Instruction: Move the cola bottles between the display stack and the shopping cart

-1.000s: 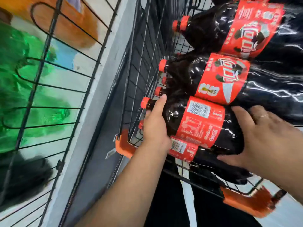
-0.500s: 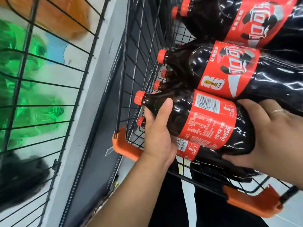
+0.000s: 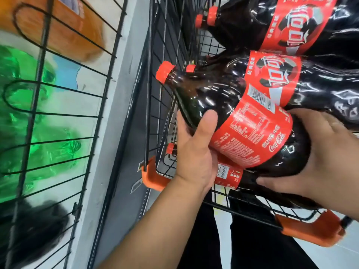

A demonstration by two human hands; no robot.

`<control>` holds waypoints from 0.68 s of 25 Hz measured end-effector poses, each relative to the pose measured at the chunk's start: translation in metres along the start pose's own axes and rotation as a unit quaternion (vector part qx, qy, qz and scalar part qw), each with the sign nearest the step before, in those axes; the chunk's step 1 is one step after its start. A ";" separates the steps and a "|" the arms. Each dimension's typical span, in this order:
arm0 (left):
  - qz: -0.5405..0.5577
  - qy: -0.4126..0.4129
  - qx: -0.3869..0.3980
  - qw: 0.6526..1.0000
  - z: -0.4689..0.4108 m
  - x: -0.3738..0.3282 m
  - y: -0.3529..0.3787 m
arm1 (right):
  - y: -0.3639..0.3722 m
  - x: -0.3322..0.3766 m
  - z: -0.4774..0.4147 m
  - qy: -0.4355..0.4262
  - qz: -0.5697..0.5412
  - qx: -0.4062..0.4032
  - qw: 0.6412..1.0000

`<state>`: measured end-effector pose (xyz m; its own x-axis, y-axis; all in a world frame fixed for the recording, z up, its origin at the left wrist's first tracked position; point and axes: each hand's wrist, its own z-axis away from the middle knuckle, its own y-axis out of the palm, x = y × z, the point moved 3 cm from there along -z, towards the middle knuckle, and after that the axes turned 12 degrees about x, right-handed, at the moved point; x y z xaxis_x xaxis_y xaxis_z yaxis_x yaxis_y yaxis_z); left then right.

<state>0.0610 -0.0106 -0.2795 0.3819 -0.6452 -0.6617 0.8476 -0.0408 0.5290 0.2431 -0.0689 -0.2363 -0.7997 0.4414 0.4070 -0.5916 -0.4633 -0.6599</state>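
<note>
Left hand [image 3: 194,152] grips the shoulder of the cola bottle [image 3: 252,133], thumb over the top. Right hand [image 3: 318,162] wraps its base. The bottle lies tilted, cap up-left, above the shopping cart's [image 3: 242,208] near-left corner, with another bottle [image 3: 229,175] beneath it. More bottles [image 3: 320,84] are stacked toward the far side.

Judgement: heavy and slick. Carry the weight at the base, steer the cap clear of the left wire wall, and clear the near rim.
</note>
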 end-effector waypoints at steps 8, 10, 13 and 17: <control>-0.022 0.061 0.091 0.994 -0.004 -0.056 0.034 | -0.025 0.057 0.039 0.017 -0.181 -0.042 0.983; -0.022 0.086 0.112 0.990 0.003 -0.074 0.045 | -0.034 0.070 0.050 0.005 -0.198 -0.052 0.979; -0.012 0.116 0.132 0.984 0.018 -0.103 0.060 | -0.049 0.088 0.070 -0.016 -0.201 -0.071 0.977; -0.030 0.138 0.135 0.981 0.047 -0.141 0.084 | -0.074 0.111 0.098 -0.070 -0.215 -0.079 0.971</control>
<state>0.0609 0.0408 -0.1173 0.4516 -0.4066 -0.7942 0.7567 -0.2970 0.5824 0.1882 -0.0608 -0.0802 -0.4949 0.4548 0.7404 -0.8595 -0.1309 -0.4941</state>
